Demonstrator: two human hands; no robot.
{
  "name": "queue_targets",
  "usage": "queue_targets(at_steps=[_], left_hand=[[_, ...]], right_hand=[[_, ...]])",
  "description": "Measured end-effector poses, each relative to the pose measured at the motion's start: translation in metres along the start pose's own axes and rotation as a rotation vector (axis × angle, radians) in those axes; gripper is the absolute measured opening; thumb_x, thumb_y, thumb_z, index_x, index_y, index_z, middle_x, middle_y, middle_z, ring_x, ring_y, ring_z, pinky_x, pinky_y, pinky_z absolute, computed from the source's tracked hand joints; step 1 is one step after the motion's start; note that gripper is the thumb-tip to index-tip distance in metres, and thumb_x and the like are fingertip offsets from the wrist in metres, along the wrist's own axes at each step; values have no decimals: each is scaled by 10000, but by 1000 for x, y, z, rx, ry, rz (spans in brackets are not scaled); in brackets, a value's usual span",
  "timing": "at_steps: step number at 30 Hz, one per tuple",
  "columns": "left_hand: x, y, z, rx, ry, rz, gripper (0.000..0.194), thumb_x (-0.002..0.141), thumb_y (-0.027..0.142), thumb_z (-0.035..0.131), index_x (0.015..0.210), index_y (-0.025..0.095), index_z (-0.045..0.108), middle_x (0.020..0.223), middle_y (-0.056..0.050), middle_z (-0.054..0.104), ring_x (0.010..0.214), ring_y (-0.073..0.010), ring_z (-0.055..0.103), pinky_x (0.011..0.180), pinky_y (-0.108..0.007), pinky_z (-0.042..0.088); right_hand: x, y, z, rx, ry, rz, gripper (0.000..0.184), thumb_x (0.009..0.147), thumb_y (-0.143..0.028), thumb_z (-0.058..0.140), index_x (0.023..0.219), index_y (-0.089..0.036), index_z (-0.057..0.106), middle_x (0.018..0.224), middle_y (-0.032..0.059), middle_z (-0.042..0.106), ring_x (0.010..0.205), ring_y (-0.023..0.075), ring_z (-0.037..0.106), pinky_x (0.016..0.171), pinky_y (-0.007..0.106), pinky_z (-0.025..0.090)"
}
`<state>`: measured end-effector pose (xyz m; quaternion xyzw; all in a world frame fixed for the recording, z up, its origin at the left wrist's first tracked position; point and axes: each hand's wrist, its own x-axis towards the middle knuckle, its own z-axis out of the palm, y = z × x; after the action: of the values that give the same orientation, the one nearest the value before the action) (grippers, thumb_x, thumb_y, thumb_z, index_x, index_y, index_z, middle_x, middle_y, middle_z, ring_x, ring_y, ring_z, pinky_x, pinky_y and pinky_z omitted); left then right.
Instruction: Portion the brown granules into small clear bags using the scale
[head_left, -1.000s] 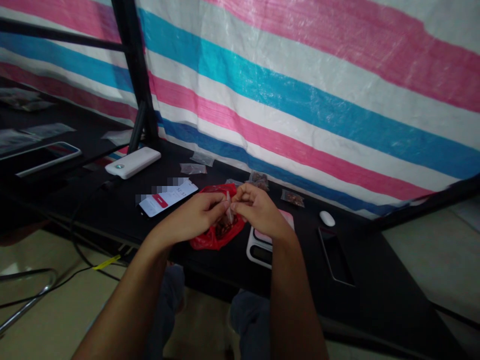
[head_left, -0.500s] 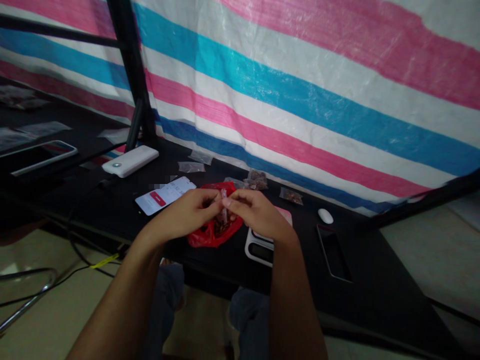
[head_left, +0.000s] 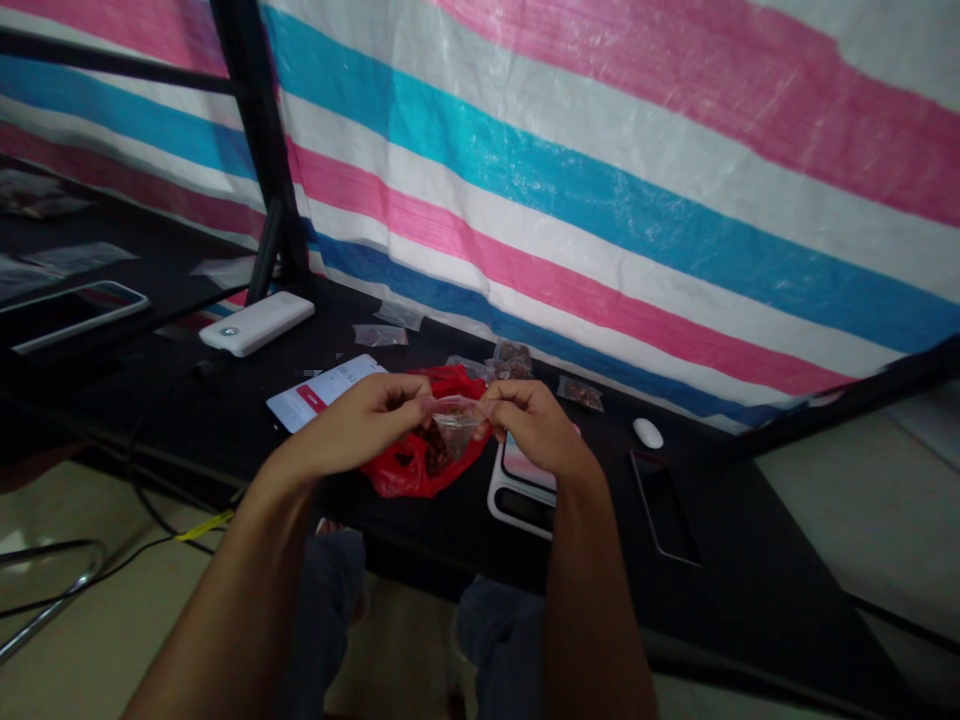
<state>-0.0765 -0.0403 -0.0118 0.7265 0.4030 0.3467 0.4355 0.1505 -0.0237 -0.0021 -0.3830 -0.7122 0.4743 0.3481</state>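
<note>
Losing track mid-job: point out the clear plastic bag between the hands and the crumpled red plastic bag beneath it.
Clear plastic bag (head_left: pixel 456 420): head view, on its middle.
Crumpled red plastic bag (head_left: pixel 391 478): head view, on its lower fold.

Nothing properly legible. Phone (head_left: pixel 326 395) lying on the bench (head_left: pixel 750 570): white screen, top line pixelated, small dark figures at upper right unreadable, red button (head_left: pixel 310 399) with pale lettering too small to read. Digital scale (head_left: pixel 521 505): display dark, no digits readable. Power bank (head_left: pixel 256 323): small round mark near one end, no readable text. Clear plastic bag (head_left: pixel 456 425): no readable print. Red bag (head_left: pixel 409 480): no readable print.
</note>
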Motion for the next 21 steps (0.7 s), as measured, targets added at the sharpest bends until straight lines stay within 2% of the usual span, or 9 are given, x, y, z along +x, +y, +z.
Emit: queue_targets(at_steps=[1,3,5,6,7,10,14,18,21], left_hand=[[-1,1,0,20,8,18,375,988,484,560,747,197,576,727,18,622,678,-145,594,655,-258,489],[-2,2,3,60,67,93,342,902,518,727,1008,198,664,1024,-31,728,935,-206,691,838,-310,562],[-2,0,7,93,129,173,680,731,517,908,1273,218,627,1316,-81,694,1173,-264,673,1006,-366,554],[-1,-1,9,98,128,189,760,697,507,938,1323,225,613,1368,-90,679,1215,-276,665,1044,-380,543],[0,-3,11,87,106,184,715,728,507,921,1316,226,627,1354,-86,694,1205,-275,675,1047,-382,543],[2,-10,13,12,62,126,388,922,504,750,1174,214,696,1133,-44,773,1010,-236,729,922,-344,574],[6,-13,6,37,77,133,359,990,526,644,1136,202,700,1085,-38,784,955,-225,725,860,-319,563],[20,-2,-11,384,-20,113,430,1006,589,551,1083,191,694,1000,-56,780,870,-232,716,795,-324,534],[37,10,-21,778,-210,51,412,978,571,563,1051,194,712,967,-95,790,844,-262,732,763,-335,512]], right_hand=[[1,0,1,10,3,3,188,783,-267,570,623,-202,646,589,-15,630,531,114,496,550,255,387],[3,1,6,44,15,-5,172,757,-244,555,610,-206,635,579,-25,613,535,116,511,557,254,402],[7,1,12,90,28,-12,152,737,-234,549,610,-208,628,587,-27,614,549,120,535,565,252,418],[8,1,15,113,34,-13,144,731,-237,551,613,-208,628,591,-26,615,549,121,539,560,251,418],[9,1,17,133,39,-12,138,730,-246,556,618,-208,628,588,-27,611,542,120,537,552,249,414],[11,1,18,163,45,-2,143,748,-279,565,635,-213,623,559,-33,586,508,117,512,523,248,387],[11,0,11,130,65,-1,201,828,-334,601,675,-209,642,648,2,678,540,121,546,554,261,422],[9,4,0,162,210,-4,269,871,-428,677,716,-211,635,680,3,677,570,129,567,556,263,425],[7,7,-5,182,256,-13,283,878,-451,698,738,-212,639,692,0,673,603,132,579,567,261,421]])
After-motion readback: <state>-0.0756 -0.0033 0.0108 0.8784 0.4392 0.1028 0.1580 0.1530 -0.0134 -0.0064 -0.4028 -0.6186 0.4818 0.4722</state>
